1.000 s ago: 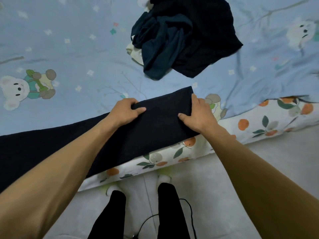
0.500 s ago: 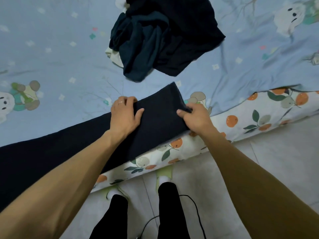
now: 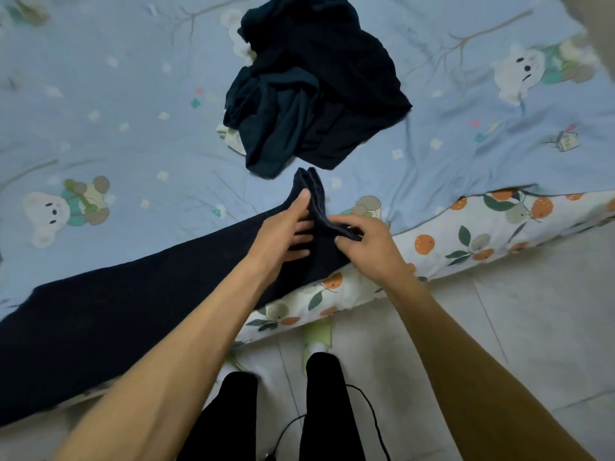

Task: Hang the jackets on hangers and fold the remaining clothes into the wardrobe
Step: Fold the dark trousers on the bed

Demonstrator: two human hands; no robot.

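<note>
Fingers of our right hand (image 3: pixel 367 247) pinch the long dark navy knit garment's (image 3: pixel 139 307) raised end; our left hand (image 3: pixel 283 234) presses it, fingers straight.

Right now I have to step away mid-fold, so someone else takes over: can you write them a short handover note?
Left hand: open, fingers flat on the dark trousers.
Right hand: pinches the trousers' end, lifted and bunched.
The trousers lie along the bed edge.
A pile of dark clothes waits unfolded on the blue sheet.
Done: nothing finished in view.
Left: fold the trousers, sort the pile; no hangers or wardrobe in view.
</note>
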